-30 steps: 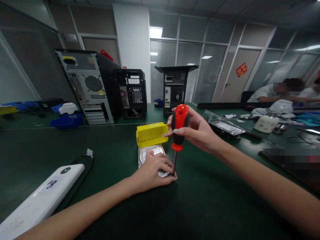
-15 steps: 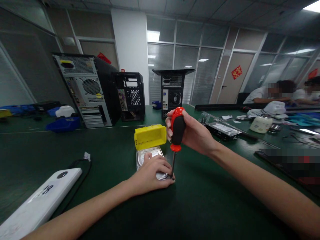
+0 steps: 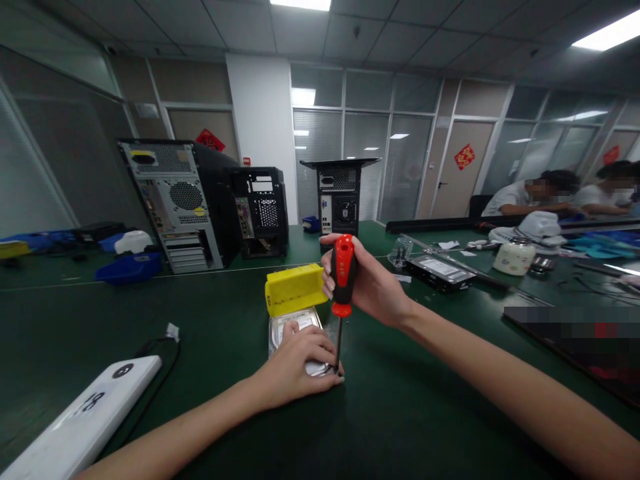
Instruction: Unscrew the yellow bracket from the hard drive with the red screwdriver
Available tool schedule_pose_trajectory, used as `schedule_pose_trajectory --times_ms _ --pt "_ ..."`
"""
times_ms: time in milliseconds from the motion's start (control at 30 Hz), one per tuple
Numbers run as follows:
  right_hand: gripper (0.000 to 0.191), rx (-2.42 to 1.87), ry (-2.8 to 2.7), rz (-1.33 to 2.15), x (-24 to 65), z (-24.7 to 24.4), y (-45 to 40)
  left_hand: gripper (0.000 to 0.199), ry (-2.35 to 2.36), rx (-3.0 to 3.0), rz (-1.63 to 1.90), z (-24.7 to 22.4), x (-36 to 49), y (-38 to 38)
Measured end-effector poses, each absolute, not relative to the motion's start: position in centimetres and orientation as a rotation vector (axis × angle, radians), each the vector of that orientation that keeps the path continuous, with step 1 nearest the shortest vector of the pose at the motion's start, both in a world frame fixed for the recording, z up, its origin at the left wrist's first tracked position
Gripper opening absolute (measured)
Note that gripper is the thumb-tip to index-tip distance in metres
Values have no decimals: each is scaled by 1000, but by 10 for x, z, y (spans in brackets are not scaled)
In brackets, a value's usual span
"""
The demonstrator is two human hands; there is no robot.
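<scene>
Green tabletop (image 3: 400,420) is stretching across my remote view, bearing computer cases (image 3: 177,200). Before a yellow bin (image 3: 297,290), a hard drive (image 3: 306,319) is lying under the left hand (image 3: 297,363); whether that's pinching anything, I can't tell. Above one corner, the right hand (image 3: 375,287) is gripping a near-upright screwdriver (image 3: 343,279).

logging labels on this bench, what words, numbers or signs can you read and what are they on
"18" (apparently), on the white device.
Unreadable, too small or blurred:
marks on the red-and-black screwdriver;
mark on the yellow bin;
label on the near hard drive;
label on the black box;
characters on the red door signs.
</scene>
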State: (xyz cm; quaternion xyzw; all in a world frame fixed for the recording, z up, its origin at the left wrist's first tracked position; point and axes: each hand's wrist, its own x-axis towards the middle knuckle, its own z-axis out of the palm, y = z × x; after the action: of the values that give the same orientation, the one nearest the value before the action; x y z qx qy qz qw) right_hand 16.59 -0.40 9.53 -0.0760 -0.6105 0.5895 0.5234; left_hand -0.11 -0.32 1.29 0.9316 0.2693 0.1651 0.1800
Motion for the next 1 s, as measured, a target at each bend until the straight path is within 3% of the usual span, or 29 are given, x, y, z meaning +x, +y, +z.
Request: schedule_pose_trajectory --times_ms 133,400,500,633,1000 --pt "22 -196 -1425 1387 169 97 -3 15 773 2629 460 13 -1 -4" --pt "25 -171 -1484 1335 170 96 -2 16 767 2638 484 12 -1 -5" --pt "14 -144 -1496 1333 167 97 -4 14 774 2633 487 11 -1 -5" --pt "29 -147 -1580 1392 164 102 -6 14 744 2626 521 8 -3 -3" --pt "8 -253 -2040 1315 168 140 9 17 733 2486 483 14 -7 0"
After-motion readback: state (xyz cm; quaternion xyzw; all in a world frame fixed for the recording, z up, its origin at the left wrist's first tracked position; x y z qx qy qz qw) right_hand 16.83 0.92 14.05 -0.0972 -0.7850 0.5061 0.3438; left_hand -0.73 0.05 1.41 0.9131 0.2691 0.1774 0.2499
